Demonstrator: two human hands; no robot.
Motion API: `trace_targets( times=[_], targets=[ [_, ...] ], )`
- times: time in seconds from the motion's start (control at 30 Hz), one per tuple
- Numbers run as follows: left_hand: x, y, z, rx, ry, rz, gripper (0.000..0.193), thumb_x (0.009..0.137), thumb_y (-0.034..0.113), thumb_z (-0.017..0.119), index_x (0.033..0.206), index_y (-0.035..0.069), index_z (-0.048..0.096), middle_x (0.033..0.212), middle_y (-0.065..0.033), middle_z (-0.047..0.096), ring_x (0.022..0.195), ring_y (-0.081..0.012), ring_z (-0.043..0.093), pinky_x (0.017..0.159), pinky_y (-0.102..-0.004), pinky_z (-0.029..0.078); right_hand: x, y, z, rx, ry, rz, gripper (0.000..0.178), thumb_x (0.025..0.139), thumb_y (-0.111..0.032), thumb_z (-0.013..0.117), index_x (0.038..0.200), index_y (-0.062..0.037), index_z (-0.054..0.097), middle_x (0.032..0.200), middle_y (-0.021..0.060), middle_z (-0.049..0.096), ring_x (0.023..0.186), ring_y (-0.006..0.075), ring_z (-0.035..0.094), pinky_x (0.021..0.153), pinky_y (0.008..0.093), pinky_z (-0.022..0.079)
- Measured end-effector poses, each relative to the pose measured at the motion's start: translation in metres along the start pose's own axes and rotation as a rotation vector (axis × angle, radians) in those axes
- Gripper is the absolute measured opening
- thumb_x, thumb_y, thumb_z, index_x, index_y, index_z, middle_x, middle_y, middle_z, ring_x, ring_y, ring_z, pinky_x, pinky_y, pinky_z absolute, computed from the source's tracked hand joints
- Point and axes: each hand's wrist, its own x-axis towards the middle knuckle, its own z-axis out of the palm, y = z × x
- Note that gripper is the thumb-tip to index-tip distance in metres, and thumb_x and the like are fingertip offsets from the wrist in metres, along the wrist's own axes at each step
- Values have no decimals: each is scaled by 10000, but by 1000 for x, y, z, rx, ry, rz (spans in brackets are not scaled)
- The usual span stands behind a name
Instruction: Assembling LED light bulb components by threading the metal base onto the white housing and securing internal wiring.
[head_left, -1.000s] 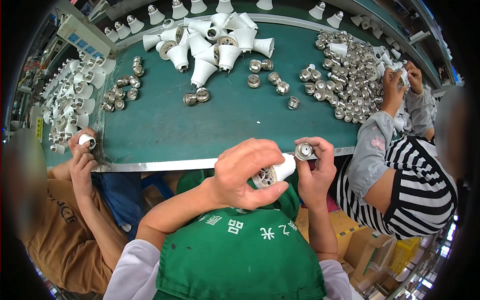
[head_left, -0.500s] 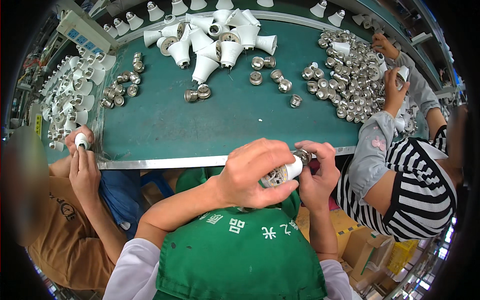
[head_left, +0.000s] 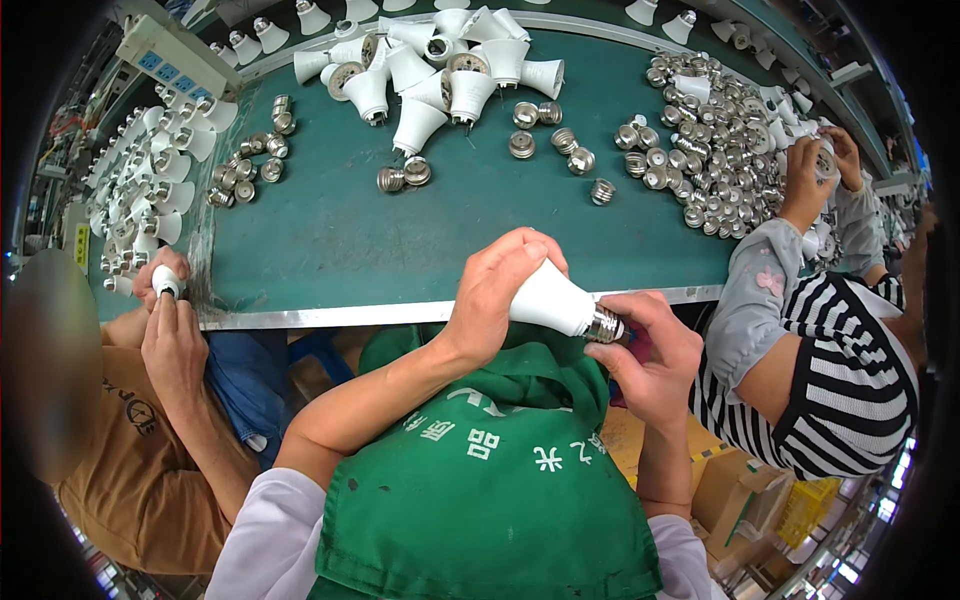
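Observation:
My left hand is wrapped round the wide end of a white bulb housing, held tilted above the table's front edge. At its narrow end sits a silver threaded screw cap, gripped between the thumb and fingers of my right hand. Cap and housing touch; how firmly they are joined I cannot tell. Beyond my hands, two loose screw caps lie beside a white housing at the edge of a housing pile.
Many screw caps are heaped at the right of the green table. Capped housings crowd the left side near a socket box. Co-workers' hands hold housings at left and right.
The housing has turned in my left hand, so its open end with the circuit board no longer shows. My left hand has risen. The right co-worker's hands have come together on a housing.

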Motion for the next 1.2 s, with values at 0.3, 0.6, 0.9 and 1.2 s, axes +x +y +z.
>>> trace_targets(
  times=[0.3,0.6,0.9,1.2],
  targets=[
    [-3,-4,6,-81,-25,-10,320,840,337,378,771,37,464,733,-92,465,665,-145,431,634,-272,353,7,0,2,-178,-48,-306,424,529,-74,776,900,9,588,741,90,606,600,229,550,619,338,427],
    [-7,-16,8,-122,67,123,317,851,314,336,761,30,444,747,-93,426,681,-160,410,656,-281,346,4,4,14,-143,-56,-119,392,597,-1,724,960,16,576,812,132,621,682,249,599,634,315,478],
    [33,14,-39,289,408,491,377,900,310,391,1131,13,409,1121,-103,421,978,-164,423,816,-300,357,150,23,-7,-176,166,-34,273,673,-20,637,945,-9,619,859,106,634,670,157,574,619,259,459],
    [33,22,-91,1127,585,684,346,659,138,643,960,45,499,1085,-182,413,1017,-344,410,874,-447,337,368,143,-1,-835,334,-153,303,700,-105,655,965,-65,514,832,165,611,746,343,587,659,416,441]
  ],
)
